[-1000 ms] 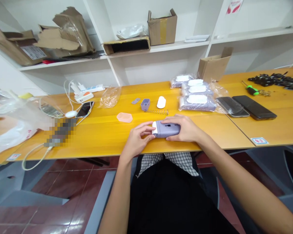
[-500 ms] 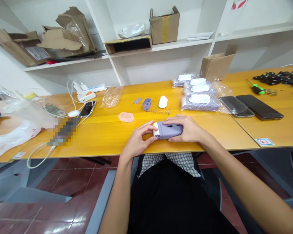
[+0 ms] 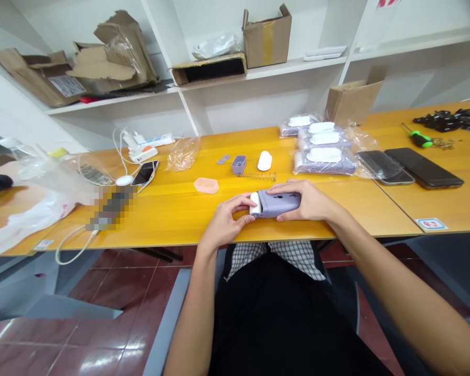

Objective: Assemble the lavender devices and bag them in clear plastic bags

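Note:
My right hand (image 3: 311,201) is closed around the right part of a purple plastic housing (image 3: 272,202), which lies near the table's front edge with two dark slots upward. At the housing's left end sits a white end piece (image 3: 255,203). My left hand (image 3: 229,219) pinches this end piece between thumb and fingers. Just beyond the hands are a metal coil spring (image 3: 257,177), a small purple cup-shaped part (image 3: 239,164), a white oval cap (image 3: 264,161), a flat purple-grey piece (image 3: 223,159) and a translucent pinkish tray-like piece (image 3: 206,185).
Several bagged purple-and-white units (image 3: 324,159) stand at the back right, near two dark phones (image 3: 423,167) and a green-and-black screwdriver (image 3: 421,138). A power strip (image 3: 144,151), cables and another phone (image 3: 145,173) lie on the left. Cardboard boxes (image 3: 267,43) fill shelves behind.
The white end piece now sits differently against the purple housing, whose left edge looks more open around it. My left fingers have drawn closer together on it. The whole view has shifted slightly.

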Tool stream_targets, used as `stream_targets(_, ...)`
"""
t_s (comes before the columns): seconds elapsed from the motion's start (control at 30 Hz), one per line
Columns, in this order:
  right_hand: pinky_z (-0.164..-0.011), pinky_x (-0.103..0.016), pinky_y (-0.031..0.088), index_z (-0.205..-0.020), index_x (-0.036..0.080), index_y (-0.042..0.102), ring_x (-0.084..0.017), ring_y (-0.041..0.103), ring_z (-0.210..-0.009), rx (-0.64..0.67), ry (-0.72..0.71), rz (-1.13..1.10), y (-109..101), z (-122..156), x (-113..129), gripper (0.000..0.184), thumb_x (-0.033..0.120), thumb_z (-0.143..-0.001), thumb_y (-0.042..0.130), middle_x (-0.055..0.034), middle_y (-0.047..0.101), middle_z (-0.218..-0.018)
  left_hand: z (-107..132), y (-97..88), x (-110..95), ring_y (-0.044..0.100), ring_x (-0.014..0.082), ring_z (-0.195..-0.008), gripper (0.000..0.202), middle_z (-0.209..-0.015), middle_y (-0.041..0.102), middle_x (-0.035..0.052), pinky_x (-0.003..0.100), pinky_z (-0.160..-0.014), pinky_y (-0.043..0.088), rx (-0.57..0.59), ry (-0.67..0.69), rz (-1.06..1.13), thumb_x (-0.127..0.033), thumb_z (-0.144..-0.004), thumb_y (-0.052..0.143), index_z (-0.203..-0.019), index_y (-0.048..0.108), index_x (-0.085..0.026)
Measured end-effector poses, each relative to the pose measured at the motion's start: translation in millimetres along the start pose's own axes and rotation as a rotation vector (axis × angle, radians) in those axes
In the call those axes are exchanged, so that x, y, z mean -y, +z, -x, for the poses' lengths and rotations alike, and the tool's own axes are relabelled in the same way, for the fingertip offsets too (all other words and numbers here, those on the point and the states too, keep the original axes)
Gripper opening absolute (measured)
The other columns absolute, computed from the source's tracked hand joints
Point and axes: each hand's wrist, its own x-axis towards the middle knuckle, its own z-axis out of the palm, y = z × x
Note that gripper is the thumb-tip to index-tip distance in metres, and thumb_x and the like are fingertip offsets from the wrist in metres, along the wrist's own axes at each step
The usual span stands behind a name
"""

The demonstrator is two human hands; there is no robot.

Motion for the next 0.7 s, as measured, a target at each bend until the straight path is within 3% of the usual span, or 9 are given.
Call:
stream_targets(0.17, -0.104, -0.051, 0.055, -0.13, 0.029, 0.078, -0.034, 0.073, -0.116, -0.007, 0.005, -0.015, 1.8, 1.0, -0.2, 0.068, 0.038, -0.064, 0.095, -0.0068, 0.076, -0.133, -0.1, 0.8, 3.1, 0.072, 0.0254, -0.118, 0.024, -0.139, 0.067, 0.0135, 0.05, -0.11, 0.058, -0.014, 0.008, 0.023, -0.015, -0.09, 0.074, -0.114, 0.072, -0.018)
stream_targets(0.7, -0.109, -0.054, 0.053, -0.13, 0.032, 0.078, -0.035, 0.071, -0.12, -0.017, 0.018, 0.01, 2.2, 1.3, 1.1, 0.068, 0.037, -0.064, 0.094, -0.0061, 0.075, -0.134, 0.9, 3.2, 2.1, 0.073, 0.0234, -0.115, 0.025, -0.139, 0.067, 0.0115, 0.047, -0.109, 0.058, -0.028, 0.024, -0.002, -0.014, -0.092, 0.071, -0.116, 0.07, -0.02)
